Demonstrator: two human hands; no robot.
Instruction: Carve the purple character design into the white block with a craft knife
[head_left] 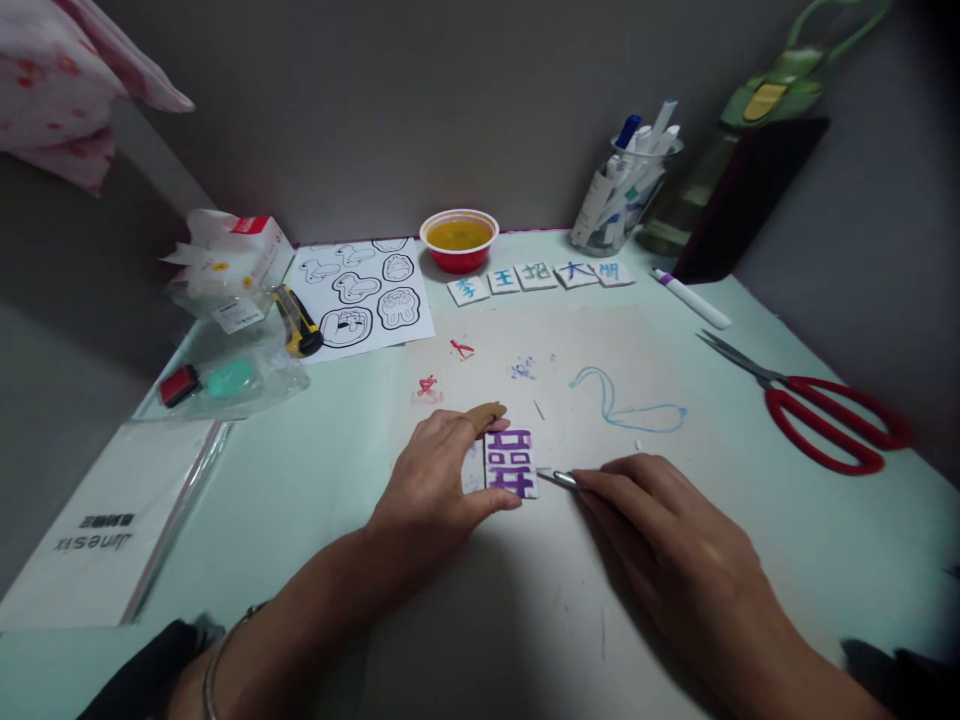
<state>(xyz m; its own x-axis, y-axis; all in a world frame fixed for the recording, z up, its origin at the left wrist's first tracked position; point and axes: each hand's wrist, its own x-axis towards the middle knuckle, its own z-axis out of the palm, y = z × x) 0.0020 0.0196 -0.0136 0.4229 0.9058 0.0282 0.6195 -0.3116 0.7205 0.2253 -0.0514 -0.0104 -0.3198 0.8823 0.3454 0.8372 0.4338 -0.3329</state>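
Observation:
My left hand (pixel 431 465) grips a small square tile (pixel 511 462) by its upper and lower edges, thumb below and fingers above. A purple character with thick strokes covers the tile's top face. Something tan, like a bandage, wraps one of my left fingers. In my right hand (pixel 667 520) is a slim silver craft knife (pixel 565 480), held like a pen. Its blade points left at the tile's right edge; whether it touches I cannot tell. Both hands are over a pale board (pixel 480 600) marked with red, purple and blue scribbles.
Several lettered tiles (pixel 536 276) line the back, near a red bowl (pixel 459 260) of yellow liquid. Red-handled scissors (pixel 817 415), a marker (pixel 691 298) and a pen cup (pixel 611 205) are right. Left are a yellow utility knife (pixel 298 325), printed sheet (pixel 367 295) and white packet (pixel 112 520).

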